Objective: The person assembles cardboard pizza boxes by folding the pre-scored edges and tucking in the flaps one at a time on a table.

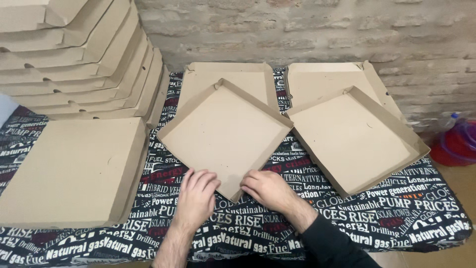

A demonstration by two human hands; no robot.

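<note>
An open brown cardboard box tray [223, 131] lies turned like a diamond on the cloth in front of me. My left hand [197, 192] rests on its near-left wall by the near corner. My right hand [267, 188] presses on the near-right wall at the same corner. Both hands lie fingers down on the cardboard edges. A second open tray [354, 139] sits to the right, touching the first at one corner.
A closed flat box [69, 171] lies at left, below a tall leaning stack of folded boxes [74, 54]. Two flat cardboard pieces [233, 74] lie behind the trays against a brick wall. The table wears a black printed cloth [396, 213]. A red container [453, 144] stands at right.
</note>
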